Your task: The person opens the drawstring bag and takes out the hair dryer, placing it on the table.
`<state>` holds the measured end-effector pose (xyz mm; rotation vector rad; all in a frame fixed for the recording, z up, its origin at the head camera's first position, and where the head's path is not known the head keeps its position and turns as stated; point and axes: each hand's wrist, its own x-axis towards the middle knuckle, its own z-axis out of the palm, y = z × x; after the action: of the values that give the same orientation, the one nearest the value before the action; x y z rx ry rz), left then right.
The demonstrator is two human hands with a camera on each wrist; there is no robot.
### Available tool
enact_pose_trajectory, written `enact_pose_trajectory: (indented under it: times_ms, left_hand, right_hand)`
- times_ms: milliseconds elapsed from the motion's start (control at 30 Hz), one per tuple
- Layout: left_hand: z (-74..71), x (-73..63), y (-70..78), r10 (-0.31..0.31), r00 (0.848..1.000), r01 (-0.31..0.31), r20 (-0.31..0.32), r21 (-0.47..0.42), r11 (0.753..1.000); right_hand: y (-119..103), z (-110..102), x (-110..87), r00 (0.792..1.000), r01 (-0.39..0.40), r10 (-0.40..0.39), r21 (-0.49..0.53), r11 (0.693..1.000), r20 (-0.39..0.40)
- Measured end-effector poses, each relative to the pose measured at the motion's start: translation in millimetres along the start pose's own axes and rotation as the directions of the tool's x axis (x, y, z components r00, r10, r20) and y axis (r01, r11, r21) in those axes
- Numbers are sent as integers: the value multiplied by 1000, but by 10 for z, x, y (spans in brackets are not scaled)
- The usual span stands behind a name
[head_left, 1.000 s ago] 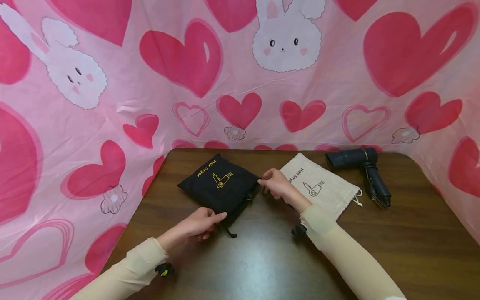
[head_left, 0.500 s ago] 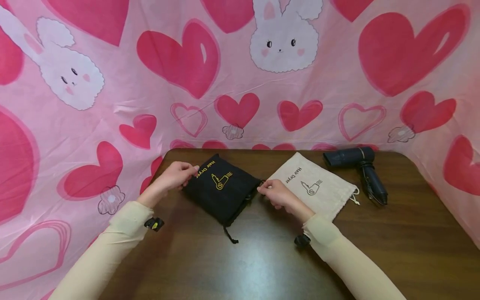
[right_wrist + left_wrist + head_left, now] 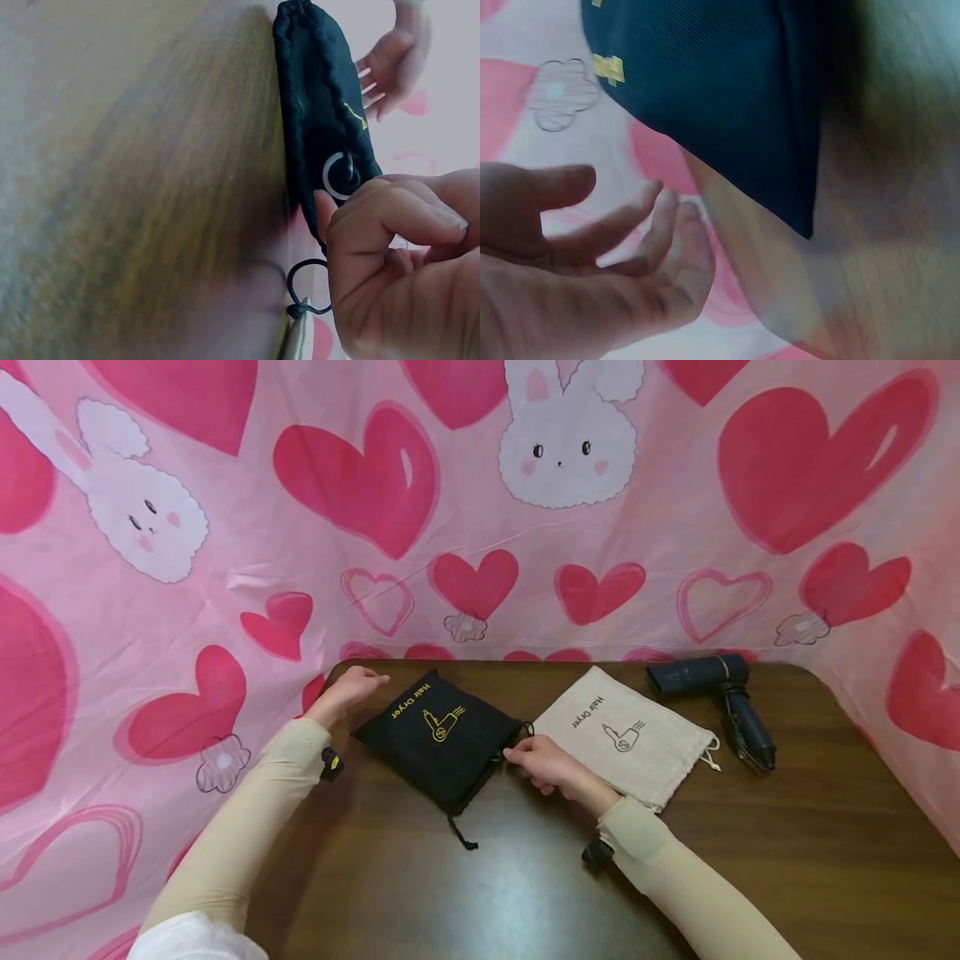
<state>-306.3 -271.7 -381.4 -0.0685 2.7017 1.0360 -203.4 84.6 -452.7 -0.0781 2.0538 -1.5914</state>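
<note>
A black drawstring bag [image 3: 427, 760], with yellow "Hair Dryer" lettering and a dryer drawing, lies bulging on the table. Its gathered mouth [image 3: 300, 112] faces right; a pale ring [image 3: 341, 175] on something dark shows inside. My right hand [image 3: 551, 764] pinches the edge of that mouth, other fingers curled. One black cord loop [image 3: 306, 279] stands beside the hand, and another cord [image 3: 462, 833] trails at the near corner. My left hand [image 3: 351, 689] is off the bag's far-left corner, fingers loosely bent and apart from the cloth, as the left wrist view shows.
A flat cream drawstring bag [image 3: 637, 735] with the same printing lies right of the black one. Behind it, a dark folding hair dryer [image 3: 705, 677] rests with its cord tucked along the handle. Pink heart-patterned cloth [image 3: 480, 510] borders the brown table [image 3: 675, 893].
My left hand has left the bag's near corner and moved away to its far-left side. My right hand has shifted slightly nearer along the mouth. Both bags and the dryer stay put.
</note>
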Motion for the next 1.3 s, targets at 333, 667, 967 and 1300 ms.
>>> enact_pose_trajectory:
  times_ms: [333, 667, 967, 1300]
  left_hand:
    - [19, 227, 10, -32, 976, 53, 215, -89, 995]
    - [131, 270, -74, -52, 966, 96, 254, -164, 982]
    - [234, 330, -83, -32, 983, 55, 183, -121, 991]
    - [282, 308, -113, -57, 990, 77, 131, -149, 986]
  right_hand:
    - [-66, 2, -8, 996, 17, -22, 57, 998, 88]
    - [-48, 43, 56, 993, 0, -7, 62, 998, 114]
    - [-28, 75, 87, 993, 4, -12, 68, 998, 117]
    - [-18, 93, 104, 993, 12, -18, 53, 999, 114]
